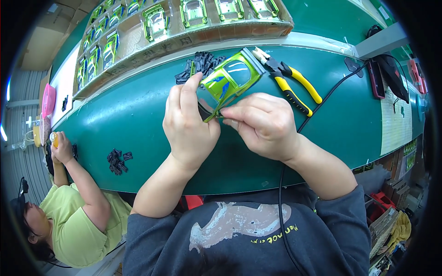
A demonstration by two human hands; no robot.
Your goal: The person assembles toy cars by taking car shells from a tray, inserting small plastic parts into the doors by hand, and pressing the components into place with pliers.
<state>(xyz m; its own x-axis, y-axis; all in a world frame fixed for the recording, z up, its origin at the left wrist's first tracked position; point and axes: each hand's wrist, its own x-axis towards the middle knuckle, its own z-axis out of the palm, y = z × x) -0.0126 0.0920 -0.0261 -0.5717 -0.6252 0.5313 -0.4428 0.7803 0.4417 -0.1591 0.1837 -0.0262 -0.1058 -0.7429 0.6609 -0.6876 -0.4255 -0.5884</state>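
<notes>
A shiny green toy car body (235, 76) with clear windows and a grey bar at its far end is held tilted above the table. My left hand (189, 119) grips its near left side, thumb and fingers around it. The fingertips of my right hand (264, 119) are pinched together at the body's near edge; any small part between them is hidden. Just beyond lies a pile of small black plastic parts (207, 62). Right of the body rest cutting pliers (292, 83) with yellow and black handles.
A cardboard tray (184, 39) of similar green bodies stands along the back. More black parts (119, 161) lie on the green table (138, 110) at left. A black cable (317, 108) crosses at right. A co-worker (78, 211) sits at left, holding an orange-yellow object.
</notes>
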